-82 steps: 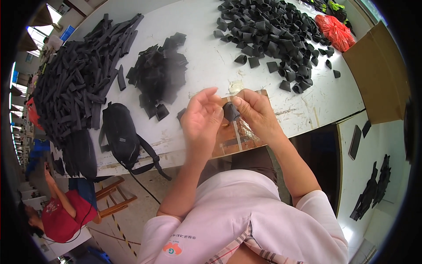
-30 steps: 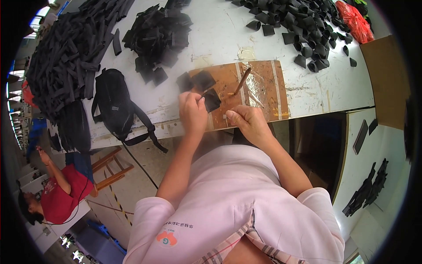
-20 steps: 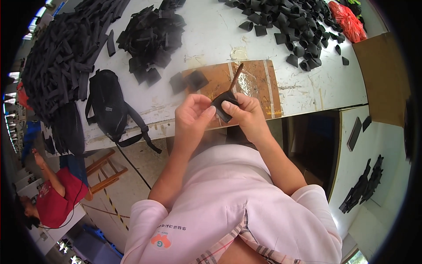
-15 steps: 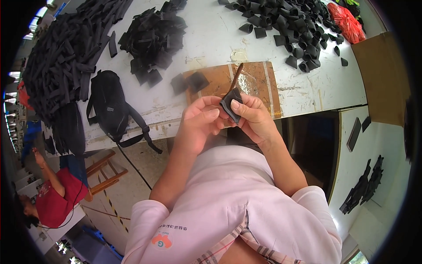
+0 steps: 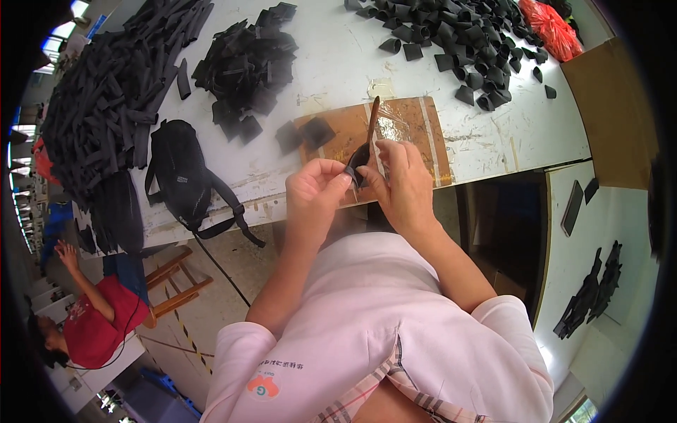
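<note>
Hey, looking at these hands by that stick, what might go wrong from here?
The brown stick rises close to the right hand, so it might get knocked or poke a finger.

The left hand seems to pinch only the black piece's near end, so it could slip.

The black pouch lies near the table's front edge, strap hanging over; a snag might drag it down.

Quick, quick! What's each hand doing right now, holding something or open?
Left hand: closed, pinching the small black piece.
Right hand: thumb at the same piece; whether it grips it can't be told.
</note>
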`<state>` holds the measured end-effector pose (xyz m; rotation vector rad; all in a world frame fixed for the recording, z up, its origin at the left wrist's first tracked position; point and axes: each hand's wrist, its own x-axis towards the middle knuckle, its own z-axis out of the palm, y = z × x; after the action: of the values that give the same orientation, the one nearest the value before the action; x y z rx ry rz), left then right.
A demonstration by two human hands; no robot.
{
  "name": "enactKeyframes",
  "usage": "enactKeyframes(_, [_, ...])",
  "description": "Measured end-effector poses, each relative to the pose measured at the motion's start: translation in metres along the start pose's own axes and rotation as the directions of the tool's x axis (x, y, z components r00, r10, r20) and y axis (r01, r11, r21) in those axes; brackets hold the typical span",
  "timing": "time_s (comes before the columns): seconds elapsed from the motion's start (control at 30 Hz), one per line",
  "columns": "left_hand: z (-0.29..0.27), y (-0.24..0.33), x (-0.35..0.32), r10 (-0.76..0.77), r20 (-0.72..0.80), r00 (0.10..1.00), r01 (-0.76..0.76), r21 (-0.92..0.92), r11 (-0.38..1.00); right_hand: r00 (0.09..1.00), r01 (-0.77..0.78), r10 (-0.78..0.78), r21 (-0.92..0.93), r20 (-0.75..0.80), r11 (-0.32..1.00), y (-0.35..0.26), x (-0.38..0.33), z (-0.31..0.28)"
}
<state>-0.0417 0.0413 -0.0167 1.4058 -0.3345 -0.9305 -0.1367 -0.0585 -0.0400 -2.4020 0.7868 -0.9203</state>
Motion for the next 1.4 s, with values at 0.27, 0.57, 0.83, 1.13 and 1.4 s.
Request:
enactKeyframes(0.27, [0.010,-0.004,-0.005,0.370,-0.037,0.928,-0.319,0.435,0.842,0.995,0.036,-0.071,0.424,0.065,0.905,-0.011,0.000,-0.005])
enactKeyframes(0.57, [0.006,0.003,0.010,-0.045,-0.059,0.997,0.014,-0.439,0.899,0.998,-0.049,0.034,0.337,0.053,0.940,-0.005,0.005,0.005])
enactKeyframes(0.83, [0.009,0.000,0.004,0.231,-0.036,0.972,-0.231,0.007,0.973,0.561,-0.702,0.079,0.524,0.824,-0.482,-0.005,0.011,-0.015])
enactKeyframes(1.13, [0.004,0.029,0.021,0.041,0.504,0.863,0.460,-0.816,0.351,0.735,-0.674,0.096,0.707,0.672,0.215,-0.015,0.058,-0.047])
enactKeyframes(1.4, [0.006,0.026,0.041,-0.033,0.415,0.909,0.360,-0.744,0.563,0.730,-0.674,0.026,0.713,0.683,0.196,0.010,0.072,-0.020])
